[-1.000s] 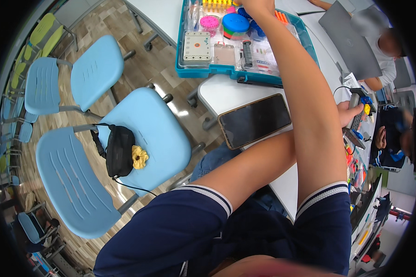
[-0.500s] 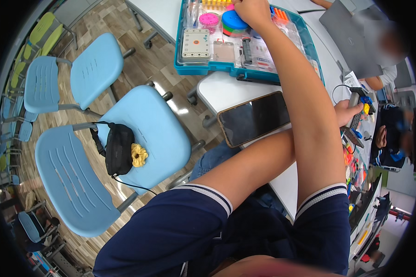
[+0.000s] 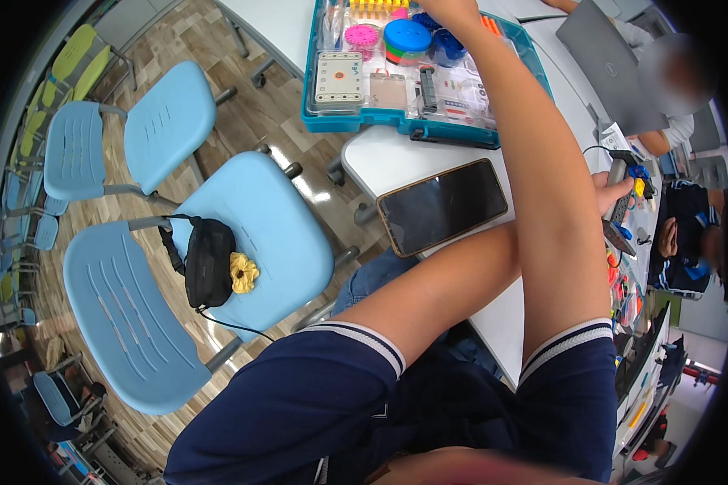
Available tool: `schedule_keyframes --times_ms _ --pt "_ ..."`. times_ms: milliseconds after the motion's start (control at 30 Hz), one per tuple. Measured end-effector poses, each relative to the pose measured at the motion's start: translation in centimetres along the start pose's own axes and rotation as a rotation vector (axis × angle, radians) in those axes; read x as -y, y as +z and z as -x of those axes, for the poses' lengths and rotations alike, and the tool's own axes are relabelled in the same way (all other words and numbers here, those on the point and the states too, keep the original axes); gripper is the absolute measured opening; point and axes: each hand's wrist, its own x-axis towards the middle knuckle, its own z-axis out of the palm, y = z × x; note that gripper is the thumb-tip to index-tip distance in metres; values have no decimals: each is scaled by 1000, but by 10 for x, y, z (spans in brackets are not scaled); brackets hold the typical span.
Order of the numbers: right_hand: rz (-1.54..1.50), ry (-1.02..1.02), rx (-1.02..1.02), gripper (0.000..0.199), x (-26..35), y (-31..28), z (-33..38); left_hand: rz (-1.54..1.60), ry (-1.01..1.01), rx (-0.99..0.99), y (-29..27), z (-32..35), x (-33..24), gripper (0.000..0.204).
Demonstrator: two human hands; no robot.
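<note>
My arms cross, the right over the left. My left hand (image 3: 612,194) is closed on a grey and black plastic construction-kit assembly (image 3: 617,182) with blue and yellow pieces on it, its thumb along the grey side. At the top edge of the view, my right hand (image 3: 453,12) reaches into a teal parts case (image 3: 332,125); its fingertips are out of sight, so I cannot tell what they touch. Around that hand in the case are a blue round part (image 3: 407,35), dark blue wheel-like parts (image 3: 447,44), a pink gear (image 3: 361,35) and yellow pieces (image 3: 376,10).
A phone (image 3: 442,206) lies on the white table (image 3: 380,158) in front of the case. Loose colourful pieces (image 3: 623,295) lie at the right. Another person sits behind a laptop (image 3: 607,73). Blue chairs (image 3: 259,234) stand at the left, one bearing a black pouch (image 3: 210,263) and a yellow scrunchie (image 3: 243,273).
My right hand has moved slightly up, uncovering dark blue parts in the case. My left hand still holds the assembly, nearly in place.
</note>
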Motion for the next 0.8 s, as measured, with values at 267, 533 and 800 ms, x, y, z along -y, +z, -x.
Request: schedule_keyframes --times_ms 267,533,800 --pt "41 87 21 25 -5 16 -13 30 46 54 4 9 -13 35" --pt "40 -432 -279 30 -8 -93 7 144 152 205 -10 23 -18 34" --pt "-267 -175 -207 26 -39 -292 182 -88 24 79 -7 27 -37 47"
